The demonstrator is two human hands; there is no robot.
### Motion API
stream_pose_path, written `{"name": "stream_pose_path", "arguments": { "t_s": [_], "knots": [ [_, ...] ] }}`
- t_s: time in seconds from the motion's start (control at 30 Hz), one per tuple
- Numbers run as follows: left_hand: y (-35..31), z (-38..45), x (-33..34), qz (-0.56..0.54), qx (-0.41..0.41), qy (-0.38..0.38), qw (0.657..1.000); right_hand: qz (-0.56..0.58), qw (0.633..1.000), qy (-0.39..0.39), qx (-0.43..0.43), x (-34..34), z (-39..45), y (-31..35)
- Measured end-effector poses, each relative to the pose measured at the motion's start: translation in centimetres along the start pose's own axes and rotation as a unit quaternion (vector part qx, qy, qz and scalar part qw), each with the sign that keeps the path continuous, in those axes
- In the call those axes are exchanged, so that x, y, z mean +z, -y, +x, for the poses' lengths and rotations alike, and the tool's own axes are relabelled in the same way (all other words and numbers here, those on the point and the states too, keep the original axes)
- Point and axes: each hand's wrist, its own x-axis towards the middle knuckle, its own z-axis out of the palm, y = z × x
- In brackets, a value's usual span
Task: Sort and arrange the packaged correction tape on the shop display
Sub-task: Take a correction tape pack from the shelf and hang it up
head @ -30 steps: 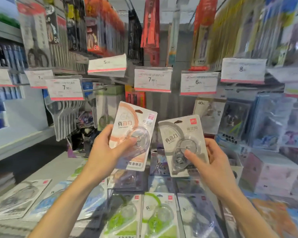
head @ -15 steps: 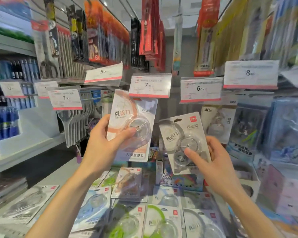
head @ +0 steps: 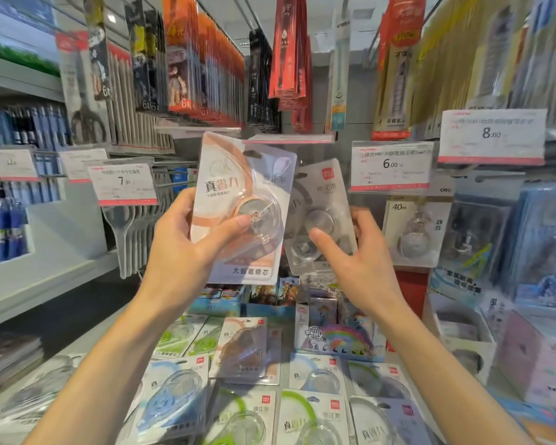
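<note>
**Two correction tape packs raised to the price tags**

Both packs have risen and drawn together since a second ago. Head view: the left hand point(head: 187, 242) grasps the orange pack point(head: 243, 207), thumb across its clear blister, its top just left of the 6.00 price tag point(head: 390, 165). The right hand point(head: 357, 261) grips the grey pack point(head: 321, 216), tucked partly behind the orange one, below-left of that tag. More packs lie on the shelf point(head: 77, 345) well below.

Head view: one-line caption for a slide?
Left hand holds an orange correction tape pack, right hand a grey pack, raised toward the price-tagged pegs.
</note>
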Motion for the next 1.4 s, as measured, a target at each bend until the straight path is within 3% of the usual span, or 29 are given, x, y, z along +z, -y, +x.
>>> {"name": "stream_pose_path", "arguments": {
  "t_s": [0.57, 0.97, 1.3, 1.4],
  "knots": [
    [0.7, 0.2, -0.1, 0.01, -0.009, 0.016, 1.0, 0.033, 0.998, -0.014, 0.061, 1.0, 2.2, -0.1],
    [2.4, -0.2, 0.0, 0.016, -0.023, 0.048, 0.998, 0.037, 0.983, -0.005, 0.18, 2.8, 4.1, -3.8],
    [5.5, -0.6, 1.9, -0.016, -0.085, 0.066, 0.994, -0.008, 0.991, -0.058, 0.121, -0.6, -0.3, -3.9],
    [6.8, -0.6, 3.3, -0.022, -0.116, 0.07, 0.991, 0.006, 0.993, -0.028, 0.114, -0.6, -1.8, -3.5]
  ]
}}
